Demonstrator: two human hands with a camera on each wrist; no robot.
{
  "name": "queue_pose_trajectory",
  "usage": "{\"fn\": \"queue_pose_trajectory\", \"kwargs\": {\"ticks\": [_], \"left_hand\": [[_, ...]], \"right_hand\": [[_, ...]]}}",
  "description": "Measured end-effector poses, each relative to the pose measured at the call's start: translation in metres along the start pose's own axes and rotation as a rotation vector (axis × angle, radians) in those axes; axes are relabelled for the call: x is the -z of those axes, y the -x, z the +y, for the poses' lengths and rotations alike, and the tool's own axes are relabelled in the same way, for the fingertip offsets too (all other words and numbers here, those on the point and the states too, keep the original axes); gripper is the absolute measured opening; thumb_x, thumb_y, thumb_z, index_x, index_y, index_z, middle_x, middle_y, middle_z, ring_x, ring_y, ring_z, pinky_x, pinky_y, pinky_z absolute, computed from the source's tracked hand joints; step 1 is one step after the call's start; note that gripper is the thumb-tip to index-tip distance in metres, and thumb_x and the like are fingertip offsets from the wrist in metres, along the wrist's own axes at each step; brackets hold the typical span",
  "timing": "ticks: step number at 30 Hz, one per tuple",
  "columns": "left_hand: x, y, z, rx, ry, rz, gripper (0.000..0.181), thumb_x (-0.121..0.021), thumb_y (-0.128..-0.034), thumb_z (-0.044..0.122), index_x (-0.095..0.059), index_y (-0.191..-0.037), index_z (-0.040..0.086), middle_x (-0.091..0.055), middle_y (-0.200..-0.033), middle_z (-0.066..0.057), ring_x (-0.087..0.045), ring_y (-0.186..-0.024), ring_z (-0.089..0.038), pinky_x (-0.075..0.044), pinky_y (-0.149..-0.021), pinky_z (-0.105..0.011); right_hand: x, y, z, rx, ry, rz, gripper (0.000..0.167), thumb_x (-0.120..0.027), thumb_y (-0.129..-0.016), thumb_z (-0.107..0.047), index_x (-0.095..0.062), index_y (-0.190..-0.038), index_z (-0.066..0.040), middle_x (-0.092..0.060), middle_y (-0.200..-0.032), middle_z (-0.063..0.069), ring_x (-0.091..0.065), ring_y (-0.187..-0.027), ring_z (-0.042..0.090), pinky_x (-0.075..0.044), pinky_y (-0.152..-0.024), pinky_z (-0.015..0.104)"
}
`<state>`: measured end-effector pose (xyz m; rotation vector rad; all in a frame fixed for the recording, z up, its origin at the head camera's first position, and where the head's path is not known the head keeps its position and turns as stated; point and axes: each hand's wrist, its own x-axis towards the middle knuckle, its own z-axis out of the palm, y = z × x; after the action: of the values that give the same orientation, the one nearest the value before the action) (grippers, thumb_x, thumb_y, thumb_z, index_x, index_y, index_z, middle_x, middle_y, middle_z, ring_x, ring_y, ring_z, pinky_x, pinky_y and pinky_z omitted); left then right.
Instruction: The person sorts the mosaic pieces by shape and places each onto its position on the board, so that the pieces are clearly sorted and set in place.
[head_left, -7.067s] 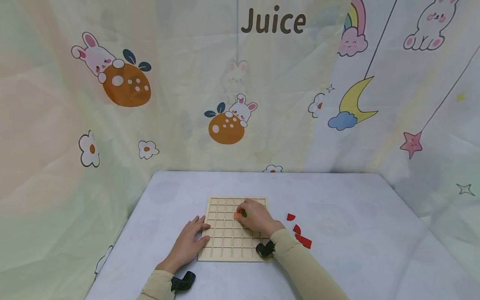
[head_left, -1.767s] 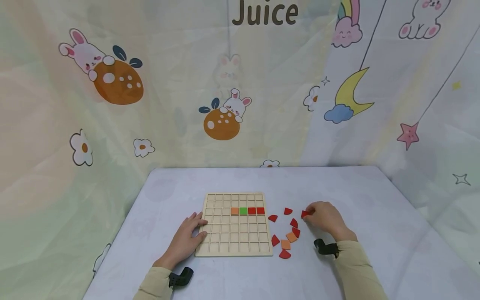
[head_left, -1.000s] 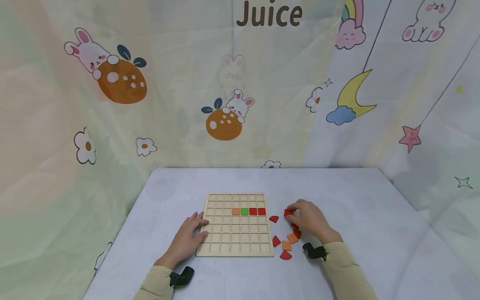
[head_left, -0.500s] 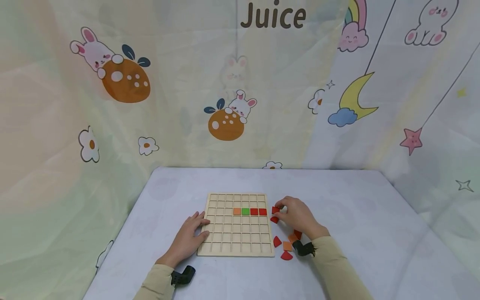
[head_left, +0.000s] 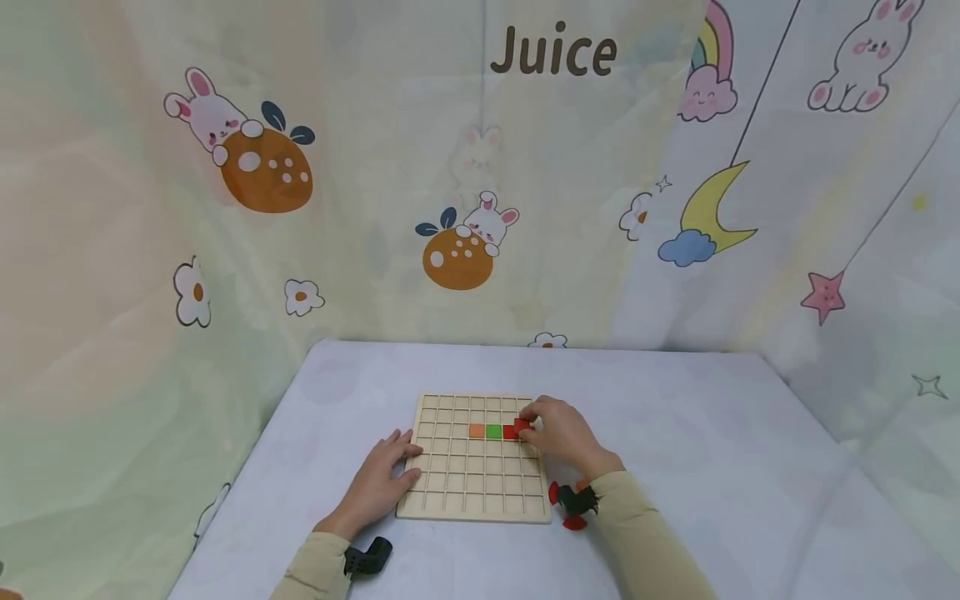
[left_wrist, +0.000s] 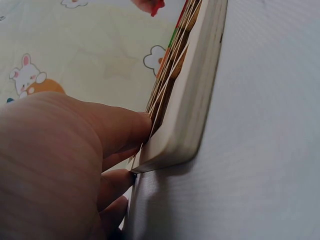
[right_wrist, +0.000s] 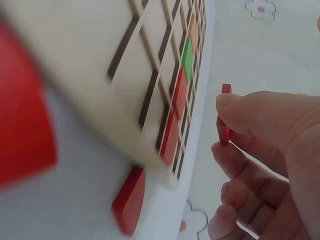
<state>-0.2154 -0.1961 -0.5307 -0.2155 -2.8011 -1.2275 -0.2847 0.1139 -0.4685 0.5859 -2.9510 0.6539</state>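
Note:
A wooden grid board [head_left: 450, 505] lies on the table, with an orange square [head_left: 477, 431], a green square [head_left: 493, 432] and red squares [head_left: 509, 432] side by side in one row. My right hand [head_left: 568, 435] pinches a red piece [right_wrist: 223, 117] between thumb and finger, above the right end of that row in the head view. My left hand [head_left: 377, 483] rests on the board's left edge, fingers spread; in the left wrist view its fingertips touch the board's side [left_wrist: 185, 125].
Red pieces [head_left: 574, 522] lie right of the board, beneath my right wrist, partly hidden by it and its black wrist camera [head_left: 576, 500]. A printed cloth [head_left: 570, 250] hangs behind the table [head_left: 712, 433].
My right hand has carried the pinched red piece leftward from the table at the board's right side to over the board's right edge. The left hand has stayed on the board.

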Motion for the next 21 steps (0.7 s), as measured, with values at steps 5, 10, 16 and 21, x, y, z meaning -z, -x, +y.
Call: {"fn": "queue_pose_trajectory", "kwargs": {"ticks": [5,10,16,21], "left_hand": [[-0.001,0.001,0.0,0.0,0.001,0.001,0.026,-0.069,-0.0908,0.016,-0.067,-0.116,0.018,-0.04,-0.153,-0.007,-0.024,-0.146,-0.032,-0.018,-0.119,-0.055],[0.0,0.001,0.0,-0.007,-0.004,0.003,0.025,-0.069,-0.0911,0.016,-0.066,-0.116,0.018,-0.04,-0.153,-0.008,-0.024,-0.146,-0.032,-0.017,-0.12,-0.053],[0.0,0.001,0.0,-0.016,-0.004,0.0,0.026,-0.069,-0.091,0.016,-0.066,-0.117,0.018,-0.04,-0.153,-0.008,-0.024,-0.147,-0.031,-0.017,-0.12,-0.053],[0.001,0.002,0.002,-0.009,0.004,-0.001,0.026,-0.069,-0.091,0.016,-0.066,-0.117,0.017,-0.04,-0.154,-0.008,-0.023,-0.147,-0.031,-0.017,-0.12,-0.052]], "right_hand": [[-0.007,-0.004,-0.009,0.068,-0.005,0.01,0.018,-0.078,-0.083,-0.023,-0.073,-0.098,-0.014,-0.063,-0.091,-0.006,-0.057,-0.079,0.01,-0.053,-0.07,0.027],[-0.011,-0.006,-0.016,0.111,-0.037,0.025,0.019,-0.078,-0.084,-0.023,-0.074,-0.099,-0.013,-0.064,-0.091,-0.005,-0.059,-0.082,0.012,-0.053,-0.072,0.029],[-0.016,-0.012,-0.024,0.117,-0.038,0.019,0.019,-0.077,-0.085,-0.024,-0.074,-0.1,-0.014,-0.064,-0.093,-0.006,-0.06,-0.083,0.012,-0.054,-0.074,0.028],[-0.018,-0.015,-0.032,0.131,-0.04,-0.022,0.019,-0.076,-0.086,-0.022,-0.074,-0.102,-0.012,-0.065,-0.093,-0.005,-0.058,-0.081,0.013,-0.053,-0.072,0.028]]}}
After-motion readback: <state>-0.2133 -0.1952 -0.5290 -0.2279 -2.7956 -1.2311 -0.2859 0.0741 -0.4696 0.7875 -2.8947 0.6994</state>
